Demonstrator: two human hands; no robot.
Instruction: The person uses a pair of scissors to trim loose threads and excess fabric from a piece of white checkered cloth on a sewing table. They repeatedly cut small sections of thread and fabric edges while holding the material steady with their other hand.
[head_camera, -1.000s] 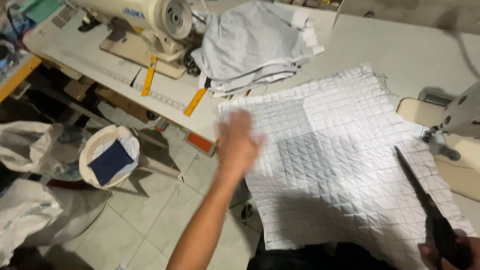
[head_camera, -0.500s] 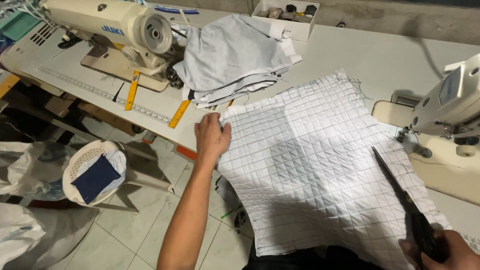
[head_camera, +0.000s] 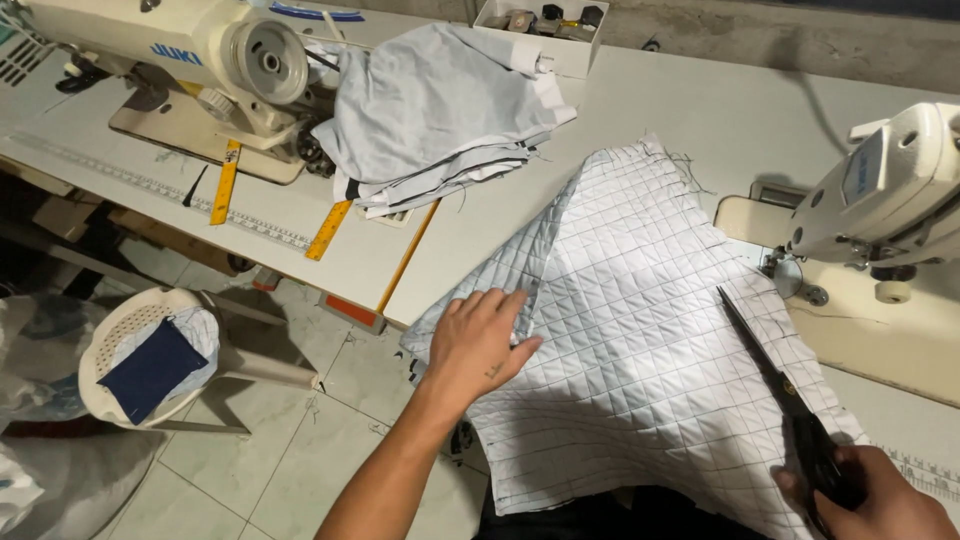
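Note:
A white quilted fabric panel (head_camera: 640, 330) with a grid of stitched lines lies on the white work table (head_camera: 700, 110), its near edge hanging over the front. My left hand (head_camera: 480, 345) grips the panel's left edge, which is folded over toward the middle. My right hand (head_camera: 870, 495), at the bottom right, is closed on the handles of black scissors (head_camera: 770, 380). The blades are together and lie on the fabric, pointing away from me.
A white sewing machine (head_camera: 880, 190) stands at the right, another (head_camera: 210, 50) at the back left. A pile of pale grey cloth (head_camera: 430, 110) lies behind the panel, with yellow rulers (head_camera: 330, 228) beside it. A basket (head_camera: 150, 360) holding dark blue cloth sits on the floor.
My left hand has lifted the panel's left edge and folded it inward. The view has moved closer. The scissors stay in my right hand on the fabric.

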